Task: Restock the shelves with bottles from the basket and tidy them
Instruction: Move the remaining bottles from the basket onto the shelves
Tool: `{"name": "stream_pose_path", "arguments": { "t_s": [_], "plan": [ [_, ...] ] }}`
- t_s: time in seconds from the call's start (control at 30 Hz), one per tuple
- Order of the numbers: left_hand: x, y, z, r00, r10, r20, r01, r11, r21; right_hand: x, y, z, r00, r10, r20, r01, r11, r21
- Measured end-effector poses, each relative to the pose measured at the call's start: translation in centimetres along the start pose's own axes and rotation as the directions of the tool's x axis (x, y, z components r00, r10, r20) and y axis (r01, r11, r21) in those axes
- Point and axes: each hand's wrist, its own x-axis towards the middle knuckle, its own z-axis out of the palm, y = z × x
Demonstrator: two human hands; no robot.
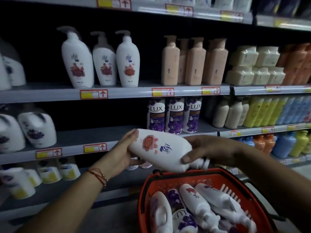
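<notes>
white plastic pump bottle [161, 149]: glossy, likely full, heavy, slippery. left hand [123, 153] grips base; right hand [204, 149] grips shoulder. best held round the waist; above basket [143, 195].

A bottle [161, 150] is held lying on its side between the left hand [121, 153] at its base and the right hand [210, 149] near its neck — above the basket [144, 190], in which more bottles [202, 209] are laid. Behind, on the upper shelf [50, 95], three pump bottles [101, 59] are stood upright in a row; the shelf below [75, 142] carries three Lux bottles [174, 115] to the right.
</notes>
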Motion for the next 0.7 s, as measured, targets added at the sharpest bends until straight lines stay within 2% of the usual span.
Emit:
{"name": "stream_pose_path", "arguments": {
  "t_s": [0.07, 0.13, 0.2, 0.3, 0.43, 0.5, 0.6, 0.7],
  "plan": [
    [-0.6, 1.8, -0.2, 0.999, -0.023, 0.04, 0.02, 0.996, 0.082, 0.0, -2.2, -0.7, 0.999, -0.008, 0.037, 0.01, 0.998, -0.055],
    [-1.3, 2.7, -0.8, 0.998, -0.043, 0.045, 0.041, 0.997, 0.062, -0.3, -4.5, -1.0, 1.0, -0.01, 0.023, 0.011, 0.999, -0.048],
    [-2.0, 3.1, -1.2, 0.998, -0.059, 0.014, 0.059, 0.998, -0.037, -0.4, -6.3, -1.3, 0.994, -0.007, -0.112, 0.015, 0.998, 0.065],
    [-3.0, 3.4, -1.2, 0.999, -0.041, -0.02, 0.035, 0.969, -0.244, 0.2, -7.6, -0.8, 0.956, -0.029, -0.292, 0.134, 0.929, 0.346],
    [-4.0, 3.8, -0.3, 0.999, 0.036, -0.036, -0.048, 0.899, -0.436, 2.8, -8.3, 2.2, 0.884, -0.096, -0.457, 0.345, 0.794, 0.5],
    [-4.3, 4.0, 0.6, 0.997, 0.064, -0.052, -0.081, 0.868, -0.49, 4.0, -8.2, 4.4, 0.888, -0.11, -0.447, 0.363, 0.765, 0.533],
    [-4.0, 3.9, 1.5, 0.988, 0.122, -0.091, -0.15, 0.873, -0.463, 5.7, -8.1, 7.3, 0.92, -0.127, -0.372, 0.33, 0.764, 0.555],
    [-3.8, 3.7, 1.7, 0.958, 0.236, -0.16, -0.271, 0.93, -0.248, 7.3, -8.3, 7.6, 0.849, -0.193, -0.493, 0.423, 0.806, 0.413]
  ]
}}
